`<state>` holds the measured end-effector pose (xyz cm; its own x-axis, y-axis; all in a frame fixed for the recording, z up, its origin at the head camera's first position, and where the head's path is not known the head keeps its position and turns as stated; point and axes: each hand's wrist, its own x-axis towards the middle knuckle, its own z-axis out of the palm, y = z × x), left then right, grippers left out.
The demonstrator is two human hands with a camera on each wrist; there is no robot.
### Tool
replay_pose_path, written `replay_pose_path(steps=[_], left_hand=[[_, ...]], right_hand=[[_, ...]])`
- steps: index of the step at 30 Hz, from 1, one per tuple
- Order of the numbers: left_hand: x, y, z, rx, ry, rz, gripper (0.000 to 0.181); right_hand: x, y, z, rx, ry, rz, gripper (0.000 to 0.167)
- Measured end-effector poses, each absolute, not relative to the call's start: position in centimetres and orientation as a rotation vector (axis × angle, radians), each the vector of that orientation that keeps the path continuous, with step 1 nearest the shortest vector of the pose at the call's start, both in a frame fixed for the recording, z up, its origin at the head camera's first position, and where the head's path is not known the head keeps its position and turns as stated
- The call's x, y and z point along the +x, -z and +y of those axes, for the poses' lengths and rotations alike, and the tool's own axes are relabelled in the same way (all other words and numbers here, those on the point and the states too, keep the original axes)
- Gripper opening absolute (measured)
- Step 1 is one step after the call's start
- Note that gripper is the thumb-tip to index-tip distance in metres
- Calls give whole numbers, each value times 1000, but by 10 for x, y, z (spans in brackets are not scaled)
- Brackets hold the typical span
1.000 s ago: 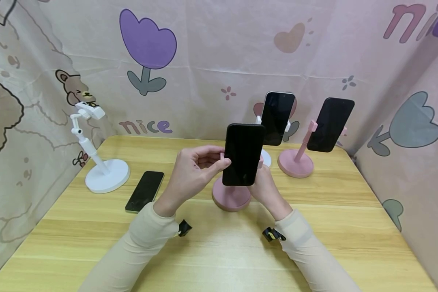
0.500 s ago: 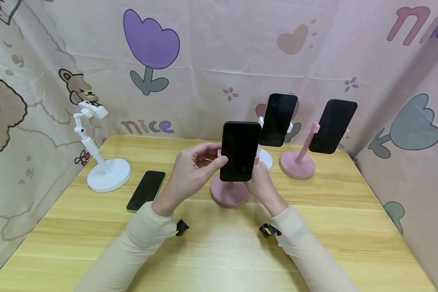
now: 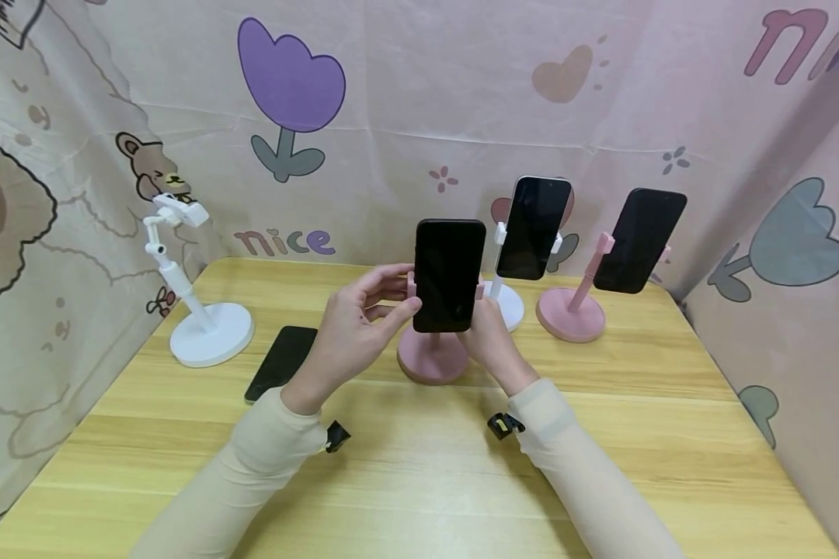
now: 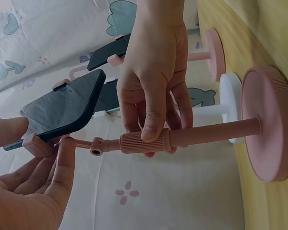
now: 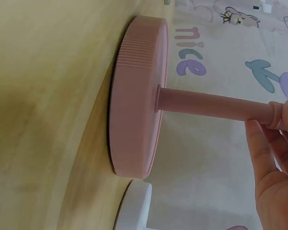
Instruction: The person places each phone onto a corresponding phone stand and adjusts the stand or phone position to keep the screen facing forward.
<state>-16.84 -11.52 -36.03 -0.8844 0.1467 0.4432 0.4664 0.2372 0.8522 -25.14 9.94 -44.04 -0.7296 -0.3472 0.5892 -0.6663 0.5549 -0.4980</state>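
A pink phone stand [image 3: 433, 359] bears a black phone [image 3: 450, 276] upright in its clamp [image 4: 37, 145], in the middle of the head view. My left hand [image 3: 356, 326] holds the stand's head at the phone's left edge, thumb in front and fingers behind the clamp. Below the phone, my right hand [image 3: 491, 334] grips the ribbed collar [image 4: 144, 143] on the pole, thumb and fingers on opposite sides. The phone hides part of that grip in the head view. In the right wrist view the round base [image 5: 138, 96] looks to be on the table.
A white stand [image 3: 212, 335] without a phone is at the left. Near it a dark phone [image 3: 280, 361] lies flat, partly behind my left wrist. Behind to the right are a white stand [image 3: 509, 307] and another pink stand [image 3: 571, 315], each with a phone. Printed cloth [image 3: 384, 70] encloses the wooden table [image 3: 419, 481].
The pink stand with its phone has shifted left and a little farther back, both hands moving along with it. Their hold looks the same. The view has also shifted slightly.
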Motion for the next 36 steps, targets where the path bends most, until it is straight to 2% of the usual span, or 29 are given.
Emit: replay_pose_path(steps=[16,26,36], left_hand=[[-170,366,-130,-558,1686,-2191,42],[-169,365,-134,-539,1638,-2220,43],[-169,368,-138,-502,1632,-2188,42]], right_hand=[[-275,441,83,778,-1044,-2416,11],[-285,439,75,737,-1059,-2467,6],[-297,437,67,734,-1070,-2489,17]])
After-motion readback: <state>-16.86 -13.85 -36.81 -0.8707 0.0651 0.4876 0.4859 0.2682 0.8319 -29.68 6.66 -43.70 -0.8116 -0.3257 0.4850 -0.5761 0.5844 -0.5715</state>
